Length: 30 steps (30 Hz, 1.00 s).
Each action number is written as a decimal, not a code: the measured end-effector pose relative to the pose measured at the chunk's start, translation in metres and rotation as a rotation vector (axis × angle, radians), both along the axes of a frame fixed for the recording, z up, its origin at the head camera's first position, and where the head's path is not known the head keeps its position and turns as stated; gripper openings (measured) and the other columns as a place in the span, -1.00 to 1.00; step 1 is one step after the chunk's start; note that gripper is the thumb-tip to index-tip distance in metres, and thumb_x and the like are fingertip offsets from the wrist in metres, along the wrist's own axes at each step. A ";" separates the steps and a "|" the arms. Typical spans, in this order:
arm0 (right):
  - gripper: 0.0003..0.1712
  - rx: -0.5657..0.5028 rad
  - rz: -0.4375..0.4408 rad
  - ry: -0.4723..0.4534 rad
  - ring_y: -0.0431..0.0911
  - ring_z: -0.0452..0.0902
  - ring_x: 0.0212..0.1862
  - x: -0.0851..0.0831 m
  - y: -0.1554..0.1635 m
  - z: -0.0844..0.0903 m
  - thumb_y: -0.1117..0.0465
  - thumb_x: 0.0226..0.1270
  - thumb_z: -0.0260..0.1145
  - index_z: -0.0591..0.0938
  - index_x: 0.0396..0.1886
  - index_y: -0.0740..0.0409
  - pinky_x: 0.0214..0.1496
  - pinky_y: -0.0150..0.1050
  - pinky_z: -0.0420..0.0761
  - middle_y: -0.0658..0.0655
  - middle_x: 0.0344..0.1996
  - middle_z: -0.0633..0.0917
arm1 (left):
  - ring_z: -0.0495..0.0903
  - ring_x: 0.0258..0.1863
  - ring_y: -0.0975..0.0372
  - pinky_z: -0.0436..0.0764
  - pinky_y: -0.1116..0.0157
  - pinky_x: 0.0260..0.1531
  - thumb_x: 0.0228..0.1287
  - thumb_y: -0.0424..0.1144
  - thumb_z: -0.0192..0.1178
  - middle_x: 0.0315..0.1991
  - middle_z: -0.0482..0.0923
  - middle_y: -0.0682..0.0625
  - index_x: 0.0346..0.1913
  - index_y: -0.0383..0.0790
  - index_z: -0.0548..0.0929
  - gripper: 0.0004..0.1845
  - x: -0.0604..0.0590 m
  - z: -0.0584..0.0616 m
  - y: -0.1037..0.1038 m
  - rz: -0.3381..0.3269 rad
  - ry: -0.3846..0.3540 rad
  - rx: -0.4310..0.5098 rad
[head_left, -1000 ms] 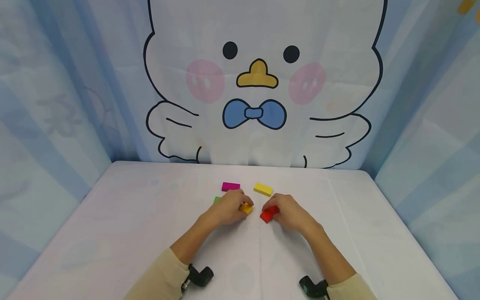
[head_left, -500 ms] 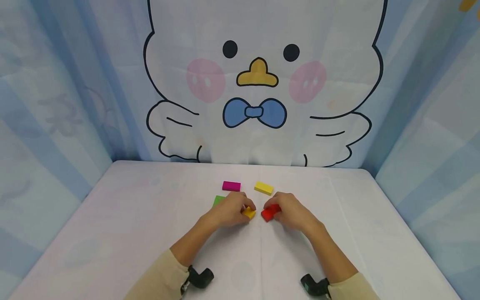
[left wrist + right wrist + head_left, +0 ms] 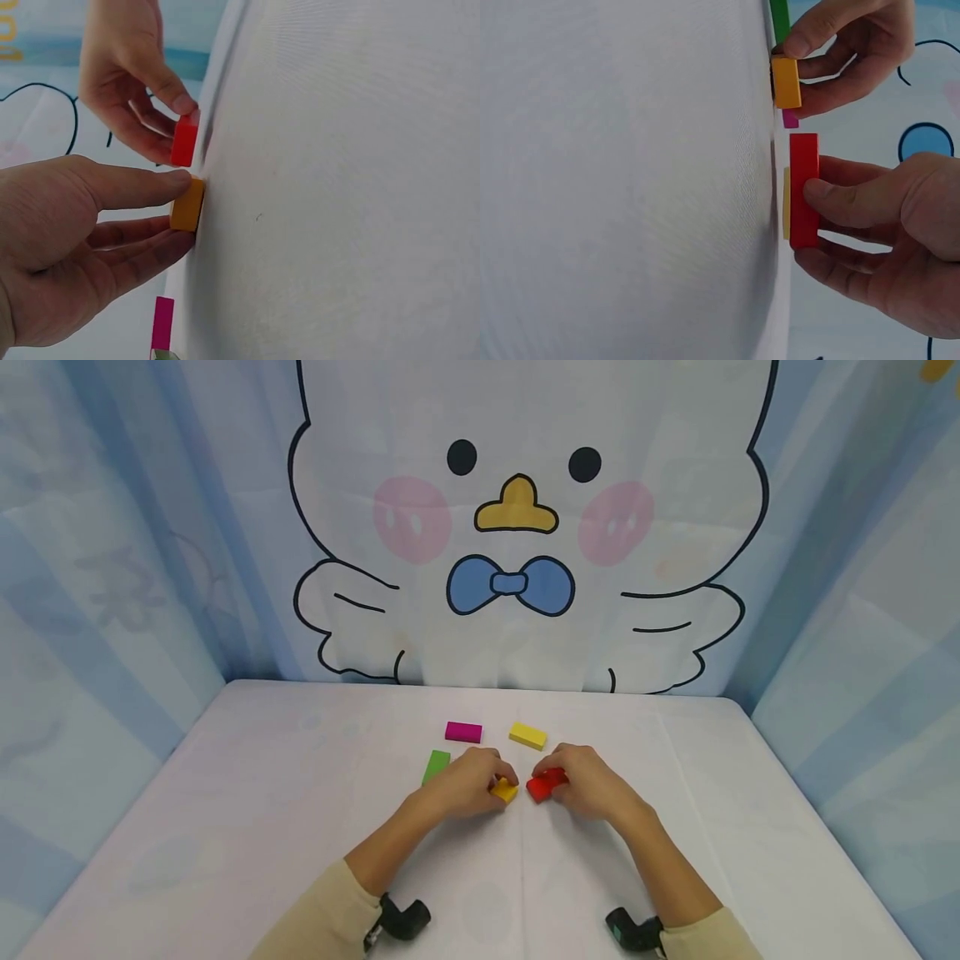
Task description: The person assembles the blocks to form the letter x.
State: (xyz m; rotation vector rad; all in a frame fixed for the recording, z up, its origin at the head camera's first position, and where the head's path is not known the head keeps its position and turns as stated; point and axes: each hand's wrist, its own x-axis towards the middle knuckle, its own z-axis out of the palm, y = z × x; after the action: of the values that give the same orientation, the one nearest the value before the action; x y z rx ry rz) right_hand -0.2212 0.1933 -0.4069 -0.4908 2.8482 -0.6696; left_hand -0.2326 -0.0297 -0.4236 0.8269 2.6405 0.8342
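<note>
Left wrist view catches some yellow lettering (image 3: 9,30) at the upper left edge, sideways and cut off, so I can't make it out properly. Head view has the fun backdrop (image 3: 112,485): hanging fabric, pale blue and white with soft folds, printed with a cartoon bird (image 3: 517,410) wearing a blue bow tie (image 3: 509,585). Below that, the bench (image 3: 262,827) is covered in white, with rounded far corners and faint creases.

Blocks are plain little rectangular bars with crisp edges, 5 in total. Middle of the frame: the left hand (image 3: 467,782) has an orange block (image 3: 506,790) pinched between thumb and fingertips, and the right hand (image 3: 588,781) is gripping a red block (image 3: 546,784), thumb on 1 face. Those 2 blocks are near each other but apart; can't tell if either touches the bench. Other 3 lie on it: a green block (image 3: 437,766) at the upper left of the left hand, partly hidden, then a magenta block (image 3: 463,732) and a yellow block (image 3: 527,736) farther up the frame, above the hands. Beige sleeves (image 3: 322,914), black gadget (image 3: 405,919) at each wrist.
</note>
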 end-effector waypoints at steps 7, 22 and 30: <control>-0.65 -0.006 0.004 -0.004 -0.04 0.60 0.03 0.001 0.000 0.000 0.48 0.27 0.43 0.82 -0.03 0.06 0.21 -0.02 0.71 0.05 -0.08 0.74 | 0.58 -0.16 0.27 0.62 0.51 -0.15 0.27 -0.27 0.48 -0.18 0.60 0.10 0.10 -0.10 0.79 -0.67 0.003 -0.001 0.002 0.001 0.010 -0.020; -0.65 -0.012 -0.017 -0.004 -0.04 0.60 0.00 0.007 0.005 -0.005 0.47 0.27 0.41 0.82 -0.04 0.05 0.19 0.00 0.71 0.05 -0.09 0.74 | 0.57 0.22 0.18 0.66 0.25 0.21 0.35 -0.20 0.42 0.24 0.60 0.01 0.31 -0.01 0.67 -0.53 0.020 0.001 -0.011 -0.006 0.055 -0.169; -0.64 0.003 -0.010 -0.005 -0.05 0.59 0.00 0.006 0.001 -0.001 0.46 0.28 0.41 0.81 0.00 0.04 0.18 -0.02 0.71 0.05 -0.08 0.73 | 0.27 0.59 0.13 0.43 0.09 0.48 0.44 -0.07 0.33 0.60 0.28 0.06 0.53 0.10 0.42 -0.35 0.035 0.001 -0.030 -0.109 0.049 -0.245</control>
State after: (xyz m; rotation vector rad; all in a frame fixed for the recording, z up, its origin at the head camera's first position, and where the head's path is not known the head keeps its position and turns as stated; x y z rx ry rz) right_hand -0.2151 0.1941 -0.4082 -0.4740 2.8480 -0.6673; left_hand -0.1976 -0.0596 -0.4225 0.9246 2.6407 0.4572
